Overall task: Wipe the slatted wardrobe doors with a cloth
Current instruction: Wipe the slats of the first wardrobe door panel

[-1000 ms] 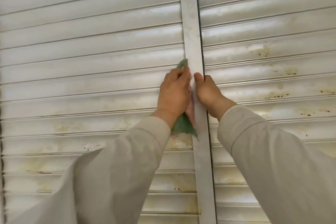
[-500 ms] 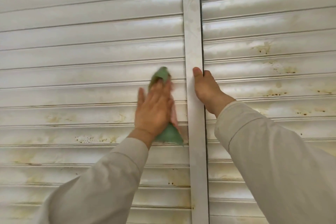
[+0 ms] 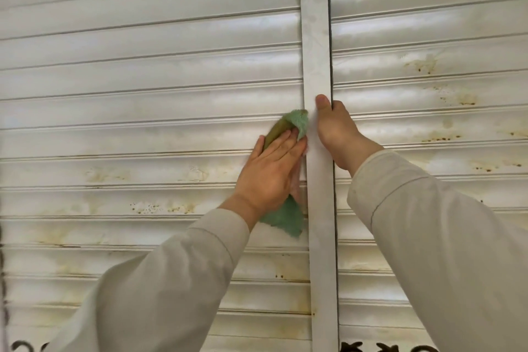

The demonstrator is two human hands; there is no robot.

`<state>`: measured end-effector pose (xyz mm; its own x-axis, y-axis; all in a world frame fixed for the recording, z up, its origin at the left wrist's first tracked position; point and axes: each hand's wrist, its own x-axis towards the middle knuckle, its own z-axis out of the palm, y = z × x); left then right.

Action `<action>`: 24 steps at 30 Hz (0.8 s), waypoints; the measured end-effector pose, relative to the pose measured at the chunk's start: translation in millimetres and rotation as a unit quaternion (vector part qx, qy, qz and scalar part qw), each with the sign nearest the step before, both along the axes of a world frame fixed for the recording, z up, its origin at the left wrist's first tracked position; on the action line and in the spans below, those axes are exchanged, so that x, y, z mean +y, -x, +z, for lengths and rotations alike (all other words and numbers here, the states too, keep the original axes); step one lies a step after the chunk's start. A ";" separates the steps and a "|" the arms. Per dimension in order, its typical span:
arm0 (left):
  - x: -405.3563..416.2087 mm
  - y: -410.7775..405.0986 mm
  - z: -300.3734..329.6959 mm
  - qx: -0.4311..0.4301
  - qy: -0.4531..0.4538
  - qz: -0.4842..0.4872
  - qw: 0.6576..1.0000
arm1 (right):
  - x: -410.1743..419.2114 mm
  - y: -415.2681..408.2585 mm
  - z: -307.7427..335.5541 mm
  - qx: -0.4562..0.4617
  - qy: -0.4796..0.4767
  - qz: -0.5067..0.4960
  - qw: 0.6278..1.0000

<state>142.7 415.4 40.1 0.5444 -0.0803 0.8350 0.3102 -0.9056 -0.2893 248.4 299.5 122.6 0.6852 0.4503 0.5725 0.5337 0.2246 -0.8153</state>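
White slatted wardrobe doors (image 3: 148, 71) fill our view. Our left hand (image 3: 271, 174) presses the green cloth (image 3: 285, 216) flat w/ straight fingers, touching the centre stile (image 3: 317, 37); slats run sideways, stains lie leftward. Right hand (image 3: 335, 128) grips the stile edge.

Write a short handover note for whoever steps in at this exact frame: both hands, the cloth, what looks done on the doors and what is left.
Left hand: fingers flat, pressing the green cloth against the left door's slats, right beside the vertical frame strip.
Right hand: grips the edge of that strip, thumb on its front, steadying the door.
Done: the upper slats on both doors look mostly free of marks.
Left: brown-yellow stains and specks on the left door's lower slats, and similar stains on the right door at and above hand level.
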 end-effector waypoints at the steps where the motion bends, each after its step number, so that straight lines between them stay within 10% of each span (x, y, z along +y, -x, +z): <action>1: 2.2 5.0 -1.4 0.020 -0.011 0.014 1.000 | -0.4 0.8 0.1 -0.002 0.002 -0.001 1.000; 13: 29.8 38.4 10.3 -0.154 0.223 0.164 0.949 | 3.0 9.7 2.3 0.017 0.006 0.002 1.000; 19: -11.5 3.5 0.0 0.042 0.036 0.131 0.990 | 14.0 12.2 -8.8 0.030 -0.064 -0.076 0.995; 24: 24.3 36.3 4.9 0.020 0.075 0.152 0.985 | 14.8 17.1 -11.8 0.017 -0.062 -0.112 0.992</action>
